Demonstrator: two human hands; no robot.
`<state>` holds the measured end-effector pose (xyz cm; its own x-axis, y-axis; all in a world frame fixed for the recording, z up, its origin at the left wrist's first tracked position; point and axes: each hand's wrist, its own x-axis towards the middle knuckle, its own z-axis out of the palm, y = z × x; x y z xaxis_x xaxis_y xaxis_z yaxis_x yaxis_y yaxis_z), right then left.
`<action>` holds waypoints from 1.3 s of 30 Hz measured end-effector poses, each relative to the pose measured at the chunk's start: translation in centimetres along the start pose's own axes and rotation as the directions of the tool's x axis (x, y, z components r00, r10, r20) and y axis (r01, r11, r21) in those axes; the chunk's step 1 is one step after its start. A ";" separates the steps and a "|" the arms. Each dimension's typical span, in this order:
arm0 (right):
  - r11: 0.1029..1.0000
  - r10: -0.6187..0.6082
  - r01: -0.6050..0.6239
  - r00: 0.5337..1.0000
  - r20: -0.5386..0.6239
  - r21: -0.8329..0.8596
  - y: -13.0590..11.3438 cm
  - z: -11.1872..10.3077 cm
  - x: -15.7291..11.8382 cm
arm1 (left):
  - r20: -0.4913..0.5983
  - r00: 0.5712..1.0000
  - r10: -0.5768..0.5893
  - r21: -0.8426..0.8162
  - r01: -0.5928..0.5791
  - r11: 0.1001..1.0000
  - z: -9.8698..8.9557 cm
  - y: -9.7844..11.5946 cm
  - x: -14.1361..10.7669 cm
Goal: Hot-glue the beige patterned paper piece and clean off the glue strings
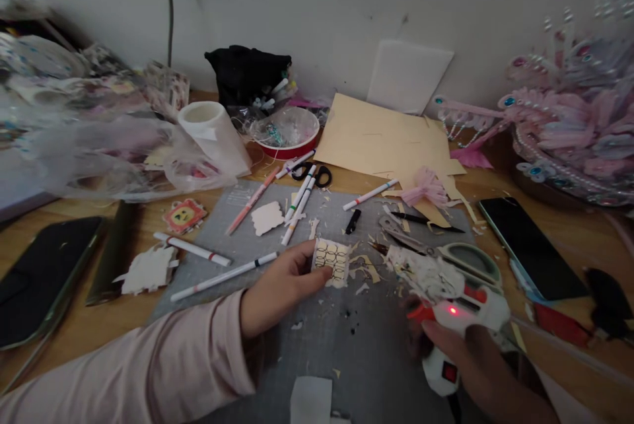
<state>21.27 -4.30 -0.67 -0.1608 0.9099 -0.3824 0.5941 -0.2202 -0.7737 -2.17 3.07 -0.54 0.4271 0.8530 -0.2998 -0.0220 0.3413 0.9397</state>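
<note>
Between the thumb and fingers of my left hand point(284, 285) is a small cream card piece point(333, 259) with black looped lines and a scalloped edge. My right hand point(488, 361) grips a white hot glue gun point(478, 308) with a red trigger and a lit red light. Its nozzle points left toward the card, a short gap away. Whitish, stringy glue covers the front of the gun. Under both hands lies a grey cutting mat point(376, 358) strewn with paper scraps. Scissors with pale handles point(470, 262) lie just behind the gun.
Several white markers point(201, 249) and black-handled scissors point(323, 177) lie around the mat. Phones sit at the left point(47, 272) and right point(532, 246). Behind are cream card sheets point(384, 140), a paper roll point(211, 133), a red-rimmed bowl point(287, 152) and pink beaded ornaments point(589, 127).
</note>
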 end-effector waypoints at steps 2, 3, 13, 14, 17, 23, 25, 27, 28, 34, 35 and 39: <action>1.000 0.025 -0.026 0.998 -0.061 -0.012 -0.2 0.0 0.4 | -0.013 1.000 -0.007 0.007 0.007 1.000 0.0 -0.1 0.0; 0.999 0.025 -0.029 0.994 -0.108 -0.041 -0.2 -0.1 0.6 | -0.016 1.000 -0.013 0.007 0.013 1.000 0.0 -0.1 0.0; 0.920 -0.003 -0.063 0.986 -0.169 -0.386 -1.4 -1.0 2.7 | 0.098 0.995 -0.034 -0.090 0.043 0.995 1.1 -0.4 -1.1; 0.904 -0.013 -0.061 0.986 -0.168 -0.423 -1.4 -0.9 2.8 | 0.116 0.992 -0.039 -0.090 0.050 0.995 1.2 -0.5 -1.3; 0.856 -0.015 -0.074 0.986 -0.166 -0.512 -1.5 -0.9 3.0 | 0.142 0.988 -0.060 -0.092 0.074 0.993 1.5 -0.9 -1.7; 0.808 -0.003 -0.098 0.985 -0.170 -0.581 -2.1 -0.9 3.0 | 0.144 0.984 -0.108 -0.073 0.119 0.990 2.1 -1.2 -2.0; 0.798 0.007 -0.107 0.986 -0.168 -0.593 -2.2 -1.0 2.9 | 0.151 0.983 -0.110 -0.087 0.124 0.989 2.2 -1.3 -2.0; 0.800 -0.018 -0.099 0.982 -0.188 -0.591 -2.3 -1.1 2.4 | 0.158 0.982 -0.107 -0.106 0.124 0.987 2.2 -1.3 -2.2; 0.818 -0.047 -0.079 0.978 -0.204 -0.569 -2.4 -1.1 2.1 | 0.162 0.981 -0.106 -0.118 0.126 0.985 2.3 -1.4 -2.2; 0.992 0.006 -0.016 0.997 0.080 0.123 -3.8 0.7 -0.9 | 0.219 0.968 -0.118 -0.233 0.170 0.957 2.5 -1.4 -2.8; 0.966 0.046 -0.091 0.982 0.185 0.243 -3.8 1.2 -1.3 | 0.232 0.965 -0.121 -0.249 0.179 0.952 2.6 -1.3 -2.9; 0.791 0.056 -0.291 0.911 0.410 0.538 -3.0 3.1 -1.7 | 0.290 0.943 -0.161 -0.268 0.242 0.933 2.8 -1.0 -3.2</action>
<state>17.31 -6.30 0.73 -0.4359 0.6722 -0.5984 0.0926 -0.6279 -0.7728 -0.97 -1.11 -0.03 0.6684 0.6354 -0.3867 -0.1595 0.6302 0.7598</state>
